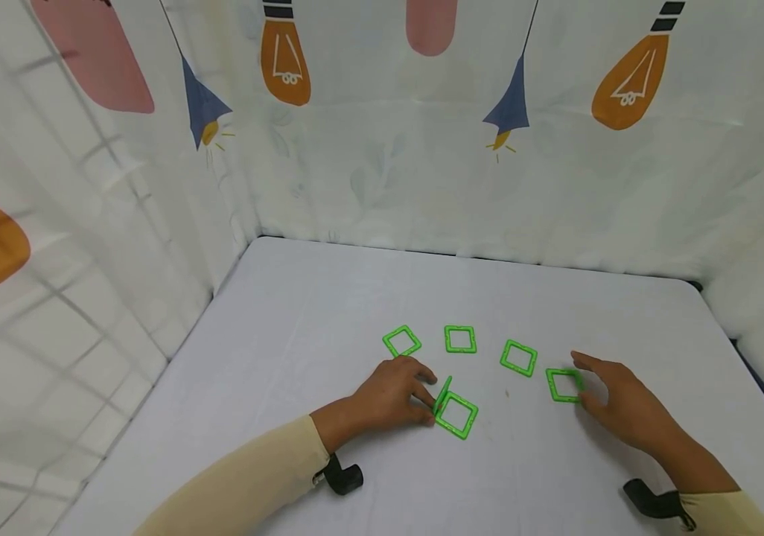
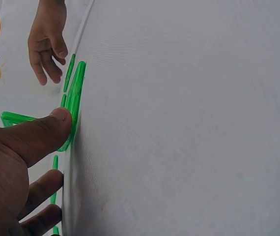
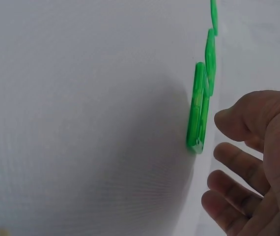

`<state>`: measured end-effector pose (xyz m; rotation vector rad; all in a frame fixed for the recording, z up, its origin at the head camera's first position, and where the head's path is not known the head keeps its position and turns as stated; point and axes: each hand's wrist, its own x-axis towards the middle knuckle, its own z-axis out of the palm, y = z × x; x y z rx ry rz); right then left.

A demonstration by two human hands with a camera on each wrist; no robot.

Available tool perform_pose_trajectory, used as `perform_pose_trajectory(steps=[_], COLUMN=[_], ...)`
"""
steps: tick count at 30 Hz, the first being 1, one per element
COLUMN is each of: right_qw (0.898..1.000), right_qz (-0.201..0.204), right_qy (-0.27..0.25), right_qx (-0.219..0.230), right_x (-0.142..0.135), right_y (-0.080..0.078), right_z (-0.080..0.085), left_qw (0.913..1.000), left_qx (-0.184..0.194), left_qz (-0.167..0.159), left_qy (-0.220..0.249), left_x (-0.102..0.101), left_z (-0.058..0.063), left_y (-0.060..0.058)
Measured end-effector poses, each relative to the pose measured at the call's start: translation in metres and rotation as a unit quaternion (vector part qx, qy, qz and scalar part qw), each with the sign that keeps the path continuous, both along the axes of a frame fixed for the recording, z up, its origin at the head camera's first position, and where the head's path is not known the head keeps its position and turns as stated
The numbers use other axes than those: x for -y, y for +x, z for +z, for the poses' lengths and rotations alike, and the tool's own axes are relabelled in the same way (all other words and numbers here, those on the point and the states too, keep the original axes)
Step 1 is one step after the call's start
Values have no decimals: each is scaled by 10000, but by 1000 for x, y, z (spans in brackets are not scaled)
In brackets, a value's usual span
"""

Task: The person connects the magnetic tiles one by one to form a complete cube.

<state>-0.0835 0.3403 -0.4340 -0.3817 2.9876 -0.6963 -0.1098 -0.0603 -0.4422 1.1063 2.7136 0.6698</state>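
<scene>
My left hand [image 1: 392,393] pinches an upright green square frame [image 1: 444,388] at the edge of a second green square frame [image 1: 472,423], which lies flat on the table. In the left wrist view the thumb [image 2: 56,125] presses where the two frames meet, while the lower fingers are spread apart. My right hand [image 1: 630,409] is held over the table with fingers parted and nothing in its grasp. Just left of its thumb lies another green square frame [image 1: 550,385]. In the right wrist view that frame [image 3: 195,110] stands apart from the fingertips.
Three more green square frames lie flat in an arc farther back: one left [image 1: 394,333], one in the middle [image 1: 460,351] and one right [image 1: 523,347]. The white table [image 1: 301,313] meets a printed curtain [image 1: 382,179] at the back. Black wrist mounts [image 1: 344,476] hang under both forearms.
</scene>
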Motion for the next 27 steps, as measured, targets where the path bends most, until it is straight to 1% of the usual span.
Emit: perform_pose_trajectory(steps=[8, 19, 23, 27], right_qw=[9999, 9997, 9996, 9996], right_qz=[129, 133, 134, 203], right_qy=[7, 119, 178, 104], right_qx=[49, 148, 200, 155], right_x=[-2, -2, -3, -3], right_y=[-1, -3, -5, -6], right_z=[-3, -6, -8, -8], left_qw=[10000, 9999, 9999, 10000], left_qx=[33, 99, 47, -32], left_qz=[30, 36, 18, -6], left_qy=[26, 85, 92, 51], left_x=[0, 0, 1, 1], left_z=[-1, -2, -3, -3], left_y=[0, 1, 1, 0])
